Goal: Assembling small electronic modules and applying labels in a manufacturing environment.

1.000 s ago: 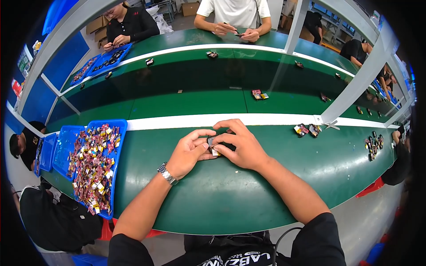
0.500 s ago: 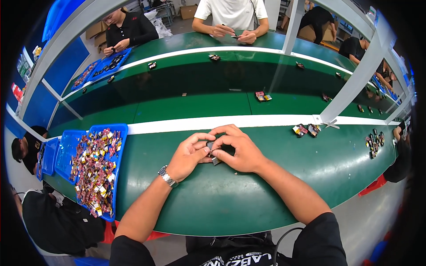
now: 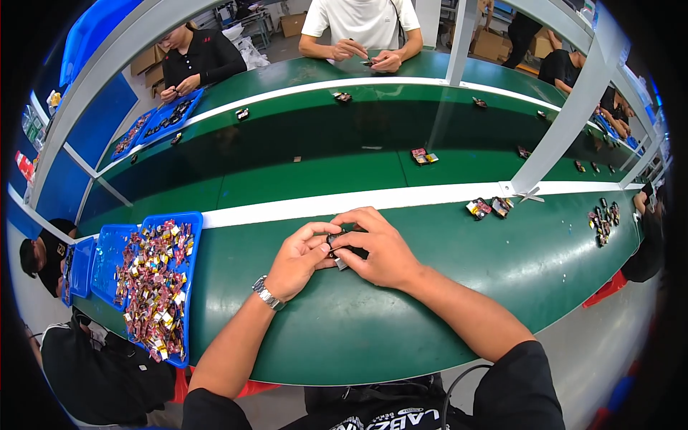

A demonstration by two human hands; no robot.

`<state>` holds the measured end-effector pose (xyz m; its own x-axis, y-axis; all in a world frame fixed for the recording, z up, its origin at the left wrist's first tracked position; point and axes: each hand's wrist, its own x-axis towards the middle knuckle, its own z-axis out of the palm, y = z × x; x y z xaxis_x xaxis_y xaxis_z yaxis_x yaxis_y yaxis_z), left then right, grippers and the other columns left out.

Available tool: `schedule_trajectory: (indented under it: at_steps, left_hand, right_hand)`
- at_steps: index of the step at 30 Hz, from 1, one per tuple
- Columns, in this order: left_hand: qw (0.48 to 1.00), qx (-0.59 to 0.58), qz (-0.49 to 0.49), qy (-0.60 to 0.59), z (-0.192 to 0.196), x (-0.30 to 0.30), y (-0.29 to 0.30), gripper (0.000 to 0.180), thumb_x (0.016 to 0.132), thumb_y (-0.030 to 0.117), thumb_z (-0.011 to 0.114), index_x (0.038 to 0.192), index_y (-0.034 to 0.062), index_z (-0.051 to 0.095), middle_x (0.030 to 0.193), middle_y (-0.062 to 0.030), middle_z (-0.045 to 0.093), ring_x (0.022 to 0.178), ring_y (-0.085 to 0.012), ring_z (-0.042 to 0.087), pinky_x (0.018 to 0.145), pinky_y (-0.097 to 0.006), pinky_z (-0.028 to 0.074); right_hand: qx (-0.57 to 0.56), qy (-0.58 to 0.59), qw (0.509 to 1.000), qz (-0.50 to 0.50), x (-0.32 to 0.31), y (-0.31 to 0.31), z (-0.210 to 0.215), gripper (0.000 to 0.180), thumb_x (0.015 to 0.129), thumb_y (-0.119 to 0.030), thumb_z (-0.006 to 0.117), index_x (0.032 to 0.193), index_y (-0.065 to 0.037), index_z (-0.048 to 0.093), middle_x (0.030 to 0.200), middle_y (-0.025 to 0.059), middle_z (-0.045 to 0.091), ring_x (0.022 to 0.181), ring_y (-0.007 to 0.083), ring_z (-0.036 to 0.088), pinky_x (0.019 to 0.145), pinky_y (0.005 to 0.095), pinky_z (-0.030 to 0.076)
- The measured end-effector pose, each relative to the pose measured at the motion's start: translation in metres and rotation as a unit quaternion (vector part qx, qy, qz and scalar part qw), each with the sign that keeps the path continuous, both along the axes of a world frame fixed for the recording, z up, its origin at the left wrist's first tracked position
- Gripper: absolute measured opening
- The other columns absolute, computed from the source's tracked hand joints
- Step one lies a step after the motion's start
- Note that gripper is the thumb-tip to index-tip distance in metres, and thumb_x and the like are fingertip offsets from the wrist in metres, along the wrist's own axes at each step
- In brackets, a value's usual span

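Both hands, left hand (image 3: 297, 259) at nine o'clock and right hand (image 3: 380, 247) at three, pinch a small dark part (image 3: 338, 247) between their fingertips.

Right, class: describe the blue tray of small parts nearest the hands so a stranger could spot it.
Start at the green workbench and follow its near edge to the person's left. The blue tray sits there heaped with shiny gold and red pieces; the blue tray beside it, farther left, looks nearly bare.

Both hands meet over the green table (image 3: 430, 315): the left hand (image 3: 299, 259) and right hand (image 3: 380, 247) pinch a small dark part (image 3: 338, 249) between them. A blue tray (image 3: 192, 287) of small parts sits to the left.
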<state>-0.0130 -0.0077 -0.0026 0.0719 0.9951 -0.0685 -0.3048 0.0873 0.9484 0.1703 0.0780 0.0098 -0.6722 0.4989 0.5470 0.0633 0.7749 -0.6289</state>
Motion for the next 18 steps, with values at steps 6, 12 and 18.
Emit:
schedule_trajectory:
  at_steps: [6, 12, 18]
  left_hand:
    - [1.0, 0.004, -0.001, -0.01, 0.0, 0.001, 0.0, 0.03, 0.1, 0.008, 0.048, 0.129, 0.0019, 0.048, 0.119, -0.0139, 0.063, 0.111, -0.0204, 0.063, 0.094, -0.037, 0.055]
    - [1.0, 0.006, 0.012, 0.008, 0.0, 0.002, -0.002, 0.028, 0.101, 0.009, 0.049, 0.128, 0.0023, 0.051, 0.121, -0.0138, 0.063, 0.111, -0.0198, 0.063, 0.095, -0.036, 0.054]
    - [0.999, 0.03, 0.011, -0.017, -0.006, 0.0, -0.002, 0.026, 0.1, 0.01, 0.052, 0.125, 0.0018, 0.051, 0.125, -0.0152, 0.061, 0.113, -0.021, 0.063, 0.095, -0.036, 0.054]
  right_hand:
    - [0.009, 0.007, 1.0, -0.01, -0.001, -0.001, -0.001, 0.015, 0.077, -0.004, 0.073, 0.092, -0.008, 0.073, 0.117, 0.006, 0.061, 0.108, 0.0249, 0.056, 0.079, 0.0343, 0.054]
    - [0.015, 0.043, 0.999, -0.016, -0.005, -0.011, 0.007, 0.014, 0.077, -0.002, 0.07, 0.091, -0.005, 0.071, 0.119, 0.0087, 0.06, 0.114, 0.0294, 0.054, 0.086, 0.0358, 0.053]
    - [0.045, 0.045, 0.998, -0.011, -0.003, -0.01, 0.004, 0.02, 0.075, 0.0, 0.072, 0.094, -0.007, 0.073, 0.126, 0.0078, 0.059, 0.119, 0.0297, 0.052, 0.089, 0.0367, 0.054]
